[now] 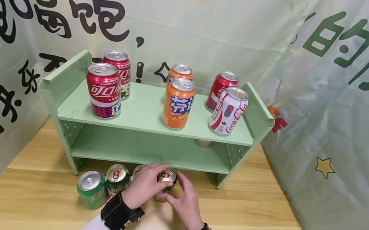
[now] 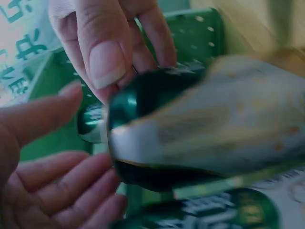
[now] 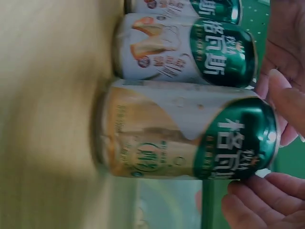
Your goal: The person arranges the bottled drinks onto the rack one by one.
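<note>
A kvass can (image 1: 167, 176) with a green, white and gold body stands on the table before the shelf, both hands about its upper end. My right hand (image 1: 186, 202) curves round it, its curled fingers (image 3: 245, 200) against the side in the right wrist view. My left hand (image 1: 145, 186) reaches in from the left with fairly straight fingers near the rim; its thumb looks lifted off the can in the left wrist view. Beside this can are a second kvass can (image 3: 186, 47) and, farther left, a dark green can (image 1: 117, 177). Blur softens the left wrist view.
A green two-tier shelf (image 1: 136, 109) stands behind. On top are red Coca-Cola cans (image 1: 104, 90), orange Fanta cans (image 1: 179, 104) and a white Coca-Cola can (image 1: 229, 112). A can bottom (image 1: 204, 143) shows on the lower tier. A bright green can (image 1: 92, 190) stands front left.
</note>
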Demonstrator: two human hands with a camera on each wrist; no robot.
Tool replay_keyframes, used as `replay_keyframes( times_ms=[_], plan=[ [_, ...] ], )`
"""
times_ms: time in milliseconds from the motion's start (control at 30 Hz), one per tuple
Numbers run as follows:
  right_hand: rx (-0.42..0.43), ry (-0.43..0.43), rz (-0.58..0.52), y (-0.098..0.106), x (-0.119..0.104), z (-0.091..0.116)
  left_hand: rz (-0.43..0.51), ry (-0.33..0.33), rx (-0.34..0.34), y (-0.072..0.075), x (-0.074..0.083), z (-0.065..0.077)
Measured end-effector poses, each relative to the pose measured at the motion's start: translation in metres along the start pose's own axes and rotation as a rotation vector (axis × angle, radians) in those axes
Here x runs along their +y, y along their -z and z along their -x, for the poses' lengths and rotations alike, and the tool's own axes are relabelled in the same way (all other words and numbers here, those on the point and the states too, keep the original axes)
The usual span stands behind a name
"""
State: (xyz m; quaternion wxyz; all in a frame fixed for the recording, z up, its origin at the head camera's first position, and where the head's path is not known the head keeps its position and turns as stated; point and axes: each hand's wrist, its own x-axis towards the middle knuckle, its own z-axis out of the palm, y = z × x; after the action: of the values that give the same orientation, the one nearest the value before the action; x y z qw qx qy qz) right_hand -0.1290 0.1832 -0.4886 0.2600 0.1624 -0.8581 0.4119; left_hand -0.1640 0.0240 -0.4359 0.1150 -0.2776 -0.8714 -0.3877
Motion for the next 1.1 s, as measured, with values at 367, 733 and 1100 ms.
replay_keyframes(
  times_ms=[367,733,1100],
  plan=[
    [-0.213,-0.203,-0.094,-0.018,0.013,-0.003,-0.005,-0.007,-0.021,-0.011,-0.008,0.005],
    [-0.151,-0.371,-0.204,-0.027,0.020,-0.001,0.018,-0.004,-0.012,-0.013,-0.005,0.008],
    [-0.105,-0.360,-0.177,-0.017,0.013,0.016,0.082,0.027,-0.108,-0.015,0.006,0.008]
  ],
)
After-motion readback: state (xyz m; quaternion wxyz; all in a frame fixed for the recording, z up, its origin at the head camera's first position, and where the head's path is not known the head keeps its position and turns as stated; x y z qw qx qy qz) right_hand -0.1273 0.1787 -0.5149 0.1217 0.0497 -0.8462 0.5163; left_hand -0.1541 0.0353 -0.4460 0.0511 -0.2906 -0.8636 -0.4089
